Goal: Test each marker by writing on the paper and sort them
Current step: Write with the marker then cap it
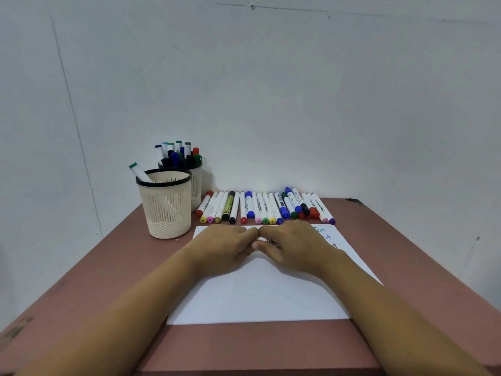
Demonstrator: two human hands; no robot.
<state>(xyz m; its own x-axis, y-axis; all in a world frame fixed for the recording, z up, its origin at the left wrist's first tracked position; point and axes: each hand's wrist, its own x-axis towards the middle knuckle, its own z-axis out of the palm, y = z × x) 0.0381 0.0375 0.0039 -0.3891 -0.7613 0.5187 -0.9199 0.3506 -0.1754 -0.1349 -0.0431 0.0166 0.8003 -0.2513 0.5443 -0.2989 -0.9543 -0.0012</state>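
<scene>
White marker, mostly hidden, is pinched end to end between left hand and right hand, fingertips meeting over the far part of the paper. Looks like a cap pull or a recap, can't tell which. Pull straight along the barrel, no bending, tip clear of skin. Write beside the "test" lines, top right. Row of markers lies just beyond the paper. Near cup holds one marker, far cup many.
</scene>
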